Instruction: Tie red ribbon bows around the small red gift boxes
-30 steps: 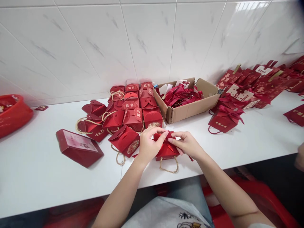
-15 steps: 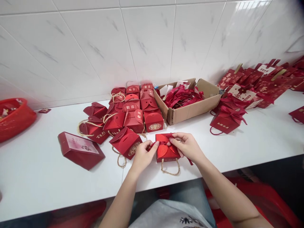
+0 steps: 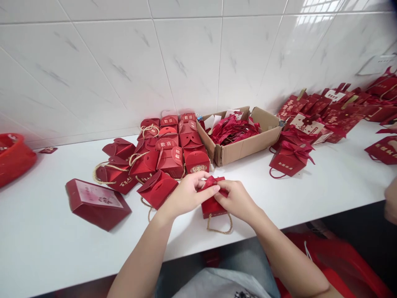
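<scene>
A small red gift box [image 3: 214,208] with a twisted rope handle [image 3: 219,231] lies on the white table in front of me. Above its top, a dark red ribbon [image 3: 211,181] is pinched between my fingers. My left hand [image 3: 192,191] reaches over the box from the left, thumb and fingers closed on the ribbon. From the right, my right hand [image 3: 235,196] holds the ribbon too, its fingertips meeting those of the left. Both hands cover most of the box's top, so the knot itself is partly hidden.
Several red gift boxes [image 3: 170,159] crowd left of a cardboard box [image 3: 245,152] full of ribbons [image 3: 234,129]. A box with a pink panel [image 3: 98,205] lies at left, near a red basket [image 3: 18,163]. Ribboned boxes [image 3: 290,159] stand right. Another person's hand [image 3: 391,200] shows at the right edge.
My hands have come together over the gift box, the left one moving right across its top. The view has shifted slightly, and another person's hand has appeared at the right edge.
</scene>
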Motion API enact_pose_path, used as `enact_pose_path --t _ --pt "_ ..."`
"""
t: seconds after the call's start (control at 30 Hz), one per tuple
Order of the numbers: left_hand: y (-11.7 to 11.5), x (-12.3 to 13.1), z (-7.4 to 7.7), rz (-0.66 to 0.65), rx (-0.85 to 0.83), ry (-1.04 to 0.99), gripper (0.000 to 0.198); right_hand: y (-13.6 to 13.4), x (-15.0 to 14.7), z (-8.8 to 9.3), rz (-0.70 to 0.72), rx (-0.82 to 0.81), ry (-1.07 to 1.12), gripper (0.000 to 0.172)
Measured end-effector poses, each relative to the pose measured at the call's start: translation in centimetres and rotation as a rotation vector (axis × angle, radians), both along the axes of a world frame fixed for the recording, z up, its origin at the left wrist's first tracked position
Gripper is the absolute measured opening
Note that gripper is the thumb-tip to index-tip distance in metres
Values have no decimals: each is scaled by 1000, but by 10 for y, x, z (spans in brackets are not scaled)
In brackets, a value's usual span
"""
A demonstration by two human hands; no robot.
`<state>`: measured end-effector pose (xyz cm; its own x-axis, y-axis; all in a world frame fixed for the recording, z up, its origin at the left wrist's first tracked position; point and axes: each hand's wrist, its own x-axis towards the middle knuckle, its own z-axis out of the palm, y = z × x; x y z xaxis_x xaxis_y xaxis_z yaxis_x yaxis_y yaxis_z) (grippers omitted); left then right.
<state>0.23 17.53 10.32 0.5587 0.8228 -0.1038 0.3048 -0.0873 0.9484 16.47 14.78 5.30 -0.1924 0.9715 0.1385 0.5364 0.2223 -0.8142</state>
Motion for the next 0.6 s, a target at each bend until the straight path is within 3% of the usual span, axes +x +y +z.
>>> enact_pose_path --t 0.13,0.27,0.4,0.47,0.6 --pt "10 9 10 -37 -33 -35 24 -3 0 -4 22 68 64 15" --pt "16 25 22 -135 144 -6 15 -1 -3 -10 -52 27 141 12" --pt "17 33 26 -252 283 -86 23 1 -4 -14 -143 68 156 9" --pt "18 29 23 -195 346 -154 18 1 -4 -13 -135 34 130 13" --pt "18 12 6 80 368 -179 21 -1 -3 -11 -125 -22 133 31"
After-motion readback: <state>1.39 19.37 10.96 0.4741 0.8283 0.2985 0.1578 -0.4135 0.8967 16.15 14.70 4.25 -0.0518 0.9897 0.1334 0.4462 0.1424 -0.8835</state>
